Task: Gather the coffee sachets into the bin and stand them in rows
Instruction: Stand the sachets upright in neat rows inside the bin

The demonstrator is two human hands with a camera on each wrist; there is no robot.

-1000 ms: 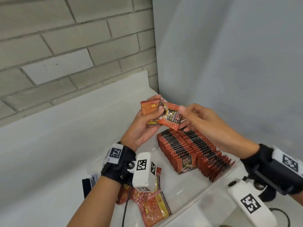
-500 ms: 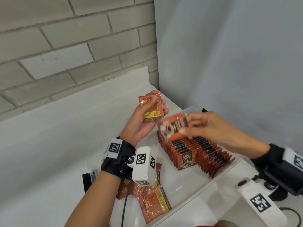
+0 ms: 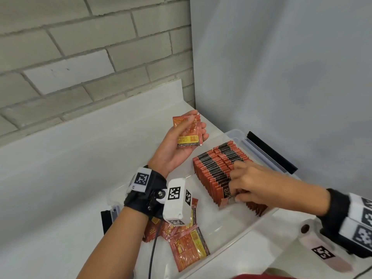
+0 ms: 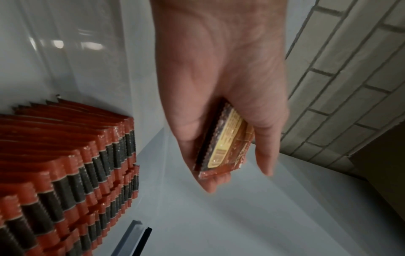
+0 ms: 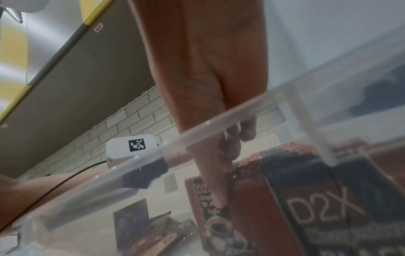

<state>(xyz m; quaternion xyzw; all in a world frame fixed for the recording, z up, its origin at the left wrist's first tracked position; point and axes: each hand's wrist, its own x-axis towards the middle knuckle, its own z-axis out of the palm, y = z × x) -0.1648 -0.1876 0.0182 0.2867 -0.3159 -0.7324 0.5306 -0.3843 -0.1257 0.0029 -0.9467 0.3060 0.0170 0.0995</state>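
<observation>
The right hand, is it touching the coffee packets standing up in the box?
Touching. In the head view the right hand has its fingers on the front of the standing rows; the right wrist view shows a finger pressed against the front sachet.

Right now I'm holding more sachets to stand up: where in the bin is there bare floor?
Bare bin floor lies between the standing rows and the loose sachets at the near-left corner. It is crowded at the rows' front end, where the right hand works.

R fingers [image 5: 219, 181] on sachet [image 5: 221, 223], prob. pinching.
</observation>
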